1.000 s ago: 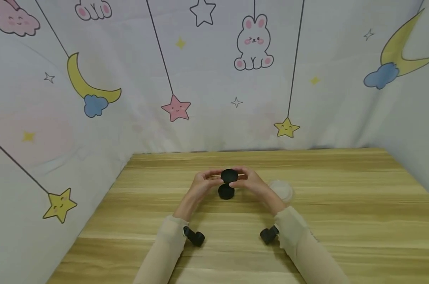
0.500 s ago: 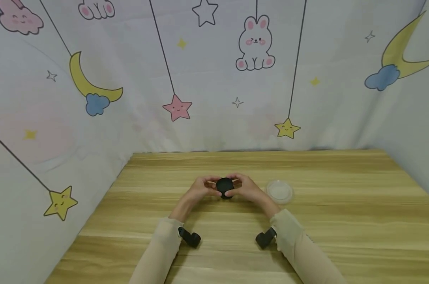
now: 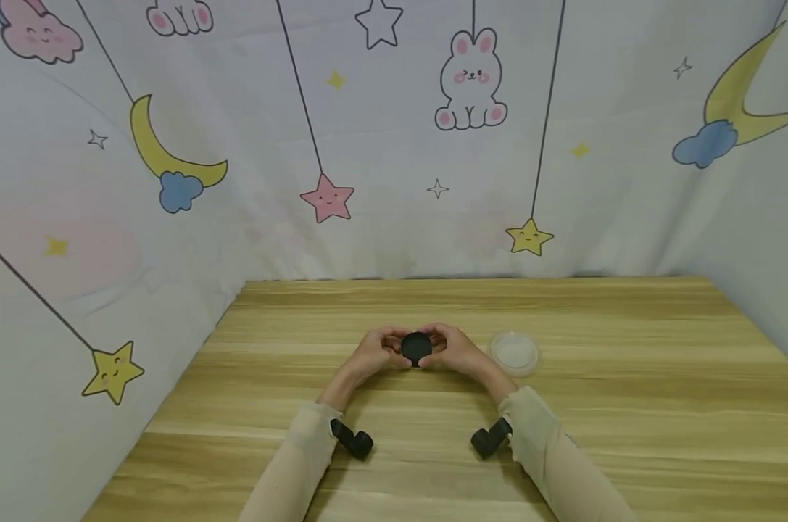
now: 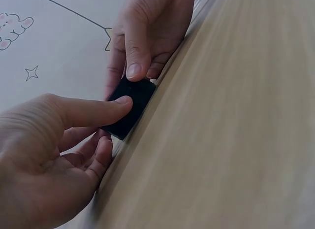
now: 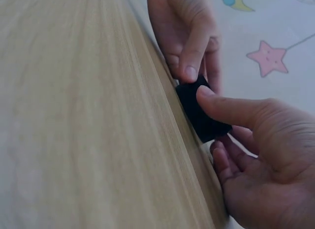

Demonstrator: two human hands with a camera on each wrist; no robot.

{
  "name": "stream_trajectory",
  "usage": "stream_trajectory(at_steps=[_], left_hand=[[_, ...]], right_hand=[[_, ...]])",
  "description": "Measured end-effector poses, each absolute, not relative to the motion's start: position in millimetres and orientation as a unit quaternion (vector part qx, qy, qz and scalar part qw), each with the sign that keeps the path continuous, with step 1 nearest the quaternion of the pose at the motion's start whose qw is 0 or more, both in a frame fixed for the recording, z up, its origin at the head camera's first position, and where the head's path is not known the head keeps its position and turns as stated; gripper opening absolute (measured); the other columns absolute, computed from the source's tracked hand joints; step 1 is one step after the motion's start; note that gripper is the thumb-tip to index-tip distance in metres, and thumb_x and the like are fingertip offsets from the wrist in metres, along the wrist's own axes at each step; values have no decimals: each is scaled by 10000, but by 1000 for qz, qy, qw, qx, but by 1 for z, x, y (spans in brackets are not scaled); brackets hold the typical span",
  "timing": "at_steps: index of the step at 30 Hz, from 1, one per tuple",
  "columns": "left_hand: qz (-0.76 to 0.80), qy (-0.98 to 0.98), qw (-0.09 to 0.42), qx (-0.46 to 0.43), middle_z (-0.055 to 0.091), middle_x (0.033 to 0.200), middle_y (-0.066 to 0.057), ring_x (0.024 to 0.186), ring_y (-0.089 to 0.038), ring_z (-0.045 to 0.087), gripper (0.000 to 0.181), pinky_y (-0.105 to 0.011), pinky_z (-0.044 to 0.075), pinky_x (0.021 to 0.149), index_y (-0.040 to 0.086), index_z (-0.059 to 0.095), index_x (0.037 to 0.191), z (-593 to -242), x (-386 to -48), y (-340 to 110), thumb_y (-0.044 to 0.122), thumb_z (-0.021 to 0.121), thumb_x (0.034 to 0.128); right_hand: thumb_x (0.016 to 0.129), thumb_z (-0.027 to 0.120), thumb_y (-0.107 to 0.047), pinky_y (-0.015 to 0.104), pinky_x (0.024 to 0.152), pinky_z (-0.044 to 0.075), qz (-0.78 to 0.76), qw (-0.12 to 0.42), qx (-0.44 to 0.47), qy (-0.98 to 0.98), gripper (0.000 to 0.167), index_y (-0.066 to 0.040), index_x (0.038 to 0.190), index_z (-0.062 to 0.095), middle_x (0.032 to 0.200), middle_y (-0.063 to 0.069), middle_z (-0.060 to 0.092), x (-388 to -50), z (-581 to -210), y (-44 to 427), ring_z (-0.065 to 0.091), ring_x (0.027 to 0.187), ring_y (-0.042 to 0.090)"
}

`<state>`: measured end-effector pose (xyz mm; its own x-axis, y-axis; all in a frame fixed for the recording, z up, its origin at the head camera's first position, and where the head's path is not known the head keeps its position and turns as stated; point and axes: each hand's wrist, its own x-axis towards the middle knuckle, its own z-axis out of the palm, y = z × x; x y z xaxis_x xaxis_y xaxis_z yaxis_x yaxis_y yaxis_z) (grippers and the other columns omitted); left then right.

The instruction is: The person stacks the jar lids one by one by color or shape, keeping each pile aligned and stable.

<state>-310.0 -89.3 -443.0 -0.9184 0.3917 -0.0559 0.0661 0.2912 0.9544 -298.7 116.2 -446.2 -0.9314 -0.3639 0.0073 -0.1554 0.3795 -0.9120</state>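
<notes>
A short black cylinder (image 3: 416, 348) stands at the middle of the table, its round, shallowly recessed top facing up in the head view. Two black round pieces appear stacked in it, one on the other; the seam is hard to make out. My left hand (image 3: 375, 349) pinches it from the left, thumb at the near side and fingers behind. From the opposite side my right hand (image 3: 457, 349) pinches it the same way. Both thumbs lie on the dark side wall (image 4: 133, 116) in the wrist views. The far side is hidden by my fingers.
A clear round plastic dish or lid (image 3: 513, 353) lies on the wooden table (image 3: 628, 406), just right of my right hand. Behind the table hangs a white cloth (image 3: 380, 239) printed with stars, moons and a rabbit. Black wrist cameras (image 3: 352, 440) stick inward from both sleeves.
Both hands have lowered the upper black piece toward me onto the lower one, which stood apart below it on the table. The two now look like one stack. The clear dish has stayed put.
</notes>
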Motion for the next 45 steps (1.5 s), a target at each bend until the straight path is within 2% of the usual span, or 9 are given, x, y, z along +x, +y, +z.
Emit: stream_trajectory(at_steps=[9,15,21,27,38,45], left_hand=[[575,785,149,175,561,1152,-138,874,-141,512,644,-205,471,737,-18,520,1347,-445,-311,-89,-91,751,749],[561,785,142,221,589,1130,-206,854,-122,538,610,-172,487,725,-71,537,1299,-446,-313,-91,-113,751,730],[560,788,140,213,602,1125,-194,861,-128,538,586,-182,479,738,-62,564,1278,-449,-313,-92,-89,766,728],[561,789,138,210,599,1135,-199,869,-135,525,579,-185,475,748,-58,565,1285,-448,-313,-93,-73,759,740],[554,791,139,218,585,1227,-243,929,-159,506,545,-237,449,816,-62,559,1302,-446,-313,-94,23,752,800],[538,800,148,222,583,1218,-231,947,-165,500,526,-244,444,837,-53,546,1330,-446,-313,-97,99,724,858]], right_hand=[[828,773,-102,412,945,501,-516,94,-181,832,607,20,1358,502,1297,220,559,-299,-448,121,558,1127,298],[832,776,-132,431,955,493,-503,87,-206,835,613,29,1354,498,1280,224,576,-298,-449,124,588,1133,317],[825,784,-148,476,998,468,-496,89,-211,837,631,27,1360,500,1337,224,552,-297,-450,124,548,1212,356],[847,761,-164,453,977,486,-495,89,-205,840,583,1,1353,524,1333,208,552,-298,-449,124,531,1210,342],[870,737,-169,435,962,496,-498,98,-226,832,606,66,1368,484,1331,258,534,-298,-445,123,543,1187,353],[896,712,-242,384,917,530,-501,115,-229,827,614,38,1390,477,1298,246,550,-299,-445,124,613,1111,311]])
